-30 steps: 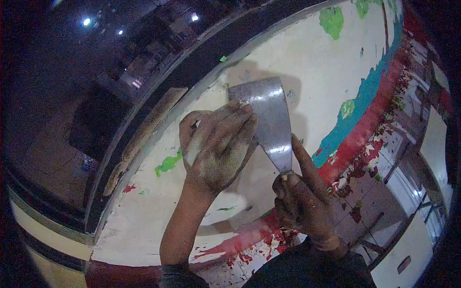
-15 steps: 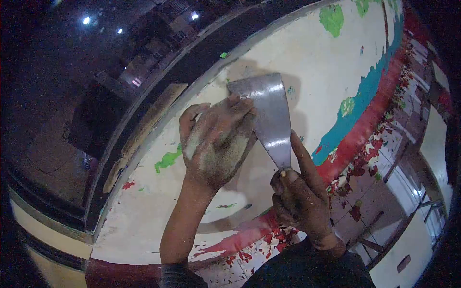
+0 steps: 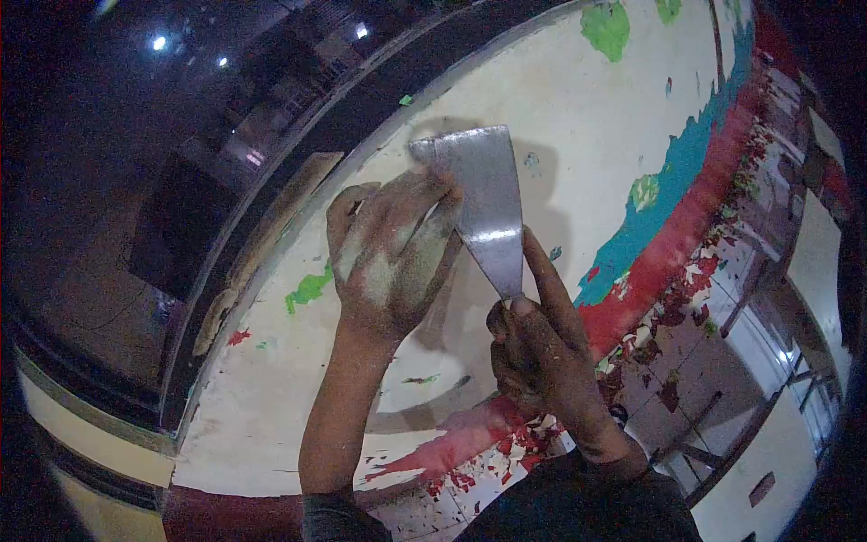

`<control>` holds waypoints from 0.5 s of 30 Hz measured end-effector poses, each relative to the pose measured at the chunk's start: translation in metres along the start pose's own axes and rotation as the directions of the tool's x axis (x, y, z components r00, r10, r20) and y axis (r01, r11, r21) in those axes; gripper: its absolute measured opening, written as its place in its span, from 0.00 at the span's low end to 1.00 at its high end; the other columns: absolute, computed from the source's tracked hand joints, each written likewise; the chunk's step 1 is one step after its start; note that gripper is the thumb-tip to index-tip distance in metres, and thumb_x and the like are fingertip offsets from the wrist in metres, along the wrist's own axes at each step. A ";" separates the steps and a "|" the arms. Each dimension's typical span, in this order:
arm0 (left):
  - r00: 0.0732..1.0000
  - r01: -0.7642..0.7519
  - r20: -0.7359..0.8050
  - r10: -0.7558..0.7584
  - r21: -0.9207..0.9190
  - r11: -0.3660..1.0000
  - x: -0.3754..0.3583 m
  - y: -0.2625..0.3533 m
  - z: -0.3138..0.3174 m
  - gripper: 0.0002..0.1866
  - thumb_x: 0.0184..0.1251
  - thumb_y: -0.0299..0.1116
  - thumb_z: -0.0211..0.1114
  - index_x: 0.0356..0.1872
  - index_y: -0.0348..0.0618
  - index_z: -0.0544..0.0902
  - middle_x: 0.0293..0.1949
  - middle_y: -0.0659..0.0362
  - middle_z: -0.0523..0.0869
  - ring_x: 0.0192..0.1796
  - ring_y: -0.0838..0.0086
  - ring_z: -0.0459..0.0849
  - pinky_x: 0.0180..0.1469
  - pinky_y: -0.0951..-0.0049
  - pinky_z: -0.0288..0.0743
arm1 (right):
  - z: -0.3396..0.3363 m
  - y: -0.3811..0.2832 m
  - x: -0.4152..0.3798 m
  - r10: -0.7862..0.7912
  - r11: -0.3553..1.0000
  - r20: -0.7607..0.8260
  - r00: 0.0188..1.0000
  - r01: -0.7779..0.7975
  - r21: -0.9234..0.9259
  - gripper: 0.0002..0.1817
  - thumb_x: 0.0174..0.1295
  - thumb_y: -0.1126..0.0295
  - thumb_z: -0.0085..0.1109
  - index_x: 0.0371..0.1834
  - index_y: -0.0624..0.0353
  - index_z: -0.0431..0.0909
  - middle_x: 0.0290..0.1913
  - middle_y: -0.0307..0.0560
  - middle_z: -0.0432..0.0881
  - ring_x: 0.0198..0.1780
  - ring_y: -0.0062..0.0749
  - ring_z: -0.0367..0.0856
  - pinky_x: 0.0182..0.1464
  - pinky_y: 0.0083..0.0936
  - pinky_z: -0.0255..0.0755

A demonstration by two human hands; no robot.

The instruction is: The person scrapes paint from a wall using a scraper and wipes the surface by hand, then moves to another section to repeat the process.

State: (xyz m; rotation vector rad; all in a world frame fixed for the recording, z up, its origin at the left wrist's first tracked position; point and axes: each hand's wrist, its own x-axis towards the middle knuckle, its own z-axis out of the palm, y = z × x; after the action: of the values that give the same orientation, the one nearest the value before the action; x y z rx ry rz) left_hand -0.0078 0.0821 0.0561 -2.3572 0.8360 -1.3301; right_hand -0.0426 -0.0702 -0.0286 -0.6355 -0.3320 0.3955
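A paint scraper (image 3: 489,194) with a broad metal blade is held up in front of a pale surface, blade pointing away from me. My right hand (image 3: 551,361) is wrapped round its handle, which is mostly hidden, with the index finger stretched along the blade's right side. My left hand (image 3: 393,253), dusted with whitish powder, has its fingers bent against the left edge of the blade. Its thumb is hidden. The pale surface (image 3: 596,135) carries green patches (image 3: 605,32), a teal strip (image 3: 673,185) and a red border (image 3: 655,266).
Red and white paint flakes (image 3: 519,452) are scattered along the near edge and over the tiled floor (image 3: 722,370) at right. A dark ledge (image 3: 298,176) borders the far left side, with a strip of wood (image 3: 271,244) on it. Beyond lies a dim area with small lights.
Both hands and the scraper have shifted slightly left and up in view. The blade is turned a little, and its bright reflection has moved. The grip looks the same.
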 end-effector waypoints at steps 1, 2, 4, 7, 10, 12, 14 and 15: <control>1.000 -0.010 0.000 0.010 0.013 1.000 0.000 0.000 -0.001 0.14 0.42 0.30 0.64 0.35 0.52 0.82 0.40 0.63 0.82 0.44 0.70 0.78 0.49 0.66 0.64 | -0.001 0.000 -0.001 0.007 1.000 -0.001 1.000 -0.007 0.006 0.30 0.63 0.69 0.39 0.68 0.46 0.41 0.25 0.40 0.67 0.13 0.13 0.56 0.14 0.10 0.57; 1.000 -0.019 0.007 0.019 0.015 1.000 -0.001 0.000 0.000 0.15 0.41 0.30 0.64 0.36 0.52 0.82 0.42 0.63 0.81 0.45 0.70 0.78 0.49 0.65 0.64 | -0.001 0.000 -0.002 0.013 1.000 -0.001 1.000 -0.013 0.011 0.30 0.63 0.68 0.39 0.68 0.46 0.41 0.25 0.40 0.67 0.13 0.13 0.56 0.14 0.10 0.57; 0.999 -0.038 0.018 0.038 0.027 0.999 -0.005 -0.002 0.000 0.17 0.40 0.31 0.66 0.38 0.52 0.81 0.45 0.64 0.79 0.46 0.70 0.76 0.49 0.64 0.64 | -0.001 -0.001 -0.003 0.022 1.000 0.004 1.000 -0.022 0.014 0.30 0.64 0.68 0.39 0.68 0.45 0.41 0.25 0.40 0.67 0.13 0.13 0.57 0.14 0.10 0.57; 0.997 0.028 0.069 -0.027 -0.024 0.999 -0.002 0.004 -0.006 0.16 0.41 0.32 0.66 0.37 0.51 0.81 0.45 0.64 0.79 0.46 0.69 0.77 0.47 0.64 0.65 | -0.002 -0.001 -0.004 0.021 1.000 0.009 1.000 -0.021 0.013 0.29 0.64 0.68 0.39 0.68 0.45 0.41 0.25 0.39 0.67 0.13 0.13 0.57 0.14 0.10 0.57; 1.000 -0.016 0.010 0.016 -0.001 1.000 -0.001 -0.001 -0.002 0.15 0.42 0.32 0.66 0.37 0.51 0.81 0.44 0.64 0.80 0.45 0.70 0.77 0.48 0.66 0.64 | -0.001 0.000 0.000 0.014 1.000 0.008 1.000 -0.014 0.026 0.29 0.64 0.68 0.39 0.68 0.45 0.42 0.25 0.39 0.67 0.14 0.13 0.56 0.14 0.10 0.57; 0.999 -0.004 0.046 0.004 -0.005 1.000 -0.003 -0.001 -0.002 0.15 0.42 0.31 0.66 0.37 0.51 0.81 0.44 0.64 0.80 0.46 0.71 0.77 0.49 0.66 0.63 | -0.002 0.000 0.000 0.021 0.999 0.004 1.000 -0.021 0.034 0.29 0.64 0.68 0.39 0.68 0.45 0.42 0.25 0.39 0.67 0.14 0.13 0.56 0.14 0.10 0.57; 0.999 0.009 0.046 -0.009 -0.012 1.000 -0.002 0.000 -0.002 0.15 0.42 0.31 0.66 0.37 0.51 0.81 0.44 0.64 0.80 0.46 0.72 0.77 0.50 0.67 0.63 | -0.003 -0.001 -0.004 0.024 1.000 0.000 1.000 -0.024 0.009 0.30 0.64 0.69 0.39 0.68 0.45 0.42 0.25 0.40 0.67 0.14 0.13 0.57 0.14 0.10 0.57; 0.999 0.017 0.031 -0.017 -0.016 1.000 -0.003 0.001 -0.001 0.15 0.42 0.31 0.66 0.36 0.51 0.81 0.44 0.64 0.80 0.46 0.73 0.77 0.50 0.67 0.62 | -0.003 -0.002 -0.003 0.023 1.000 0.001 1.000 -0.023 -0.005 0.30 0.63 0.69 0.39 0.68 0.45 0.42 0.25 0.40 0.67 0.14 0.13 0.57 0.14 0.10 0.57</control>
State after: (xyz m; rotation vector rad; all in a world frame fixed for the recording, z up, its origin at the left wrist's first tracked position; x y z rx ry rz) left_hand -0.0106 0.0830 0.0543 -2.3960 0.8226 -1.2951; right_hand -0.0436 -0.0750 -0.0301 -0.6444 -0.3267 0.4167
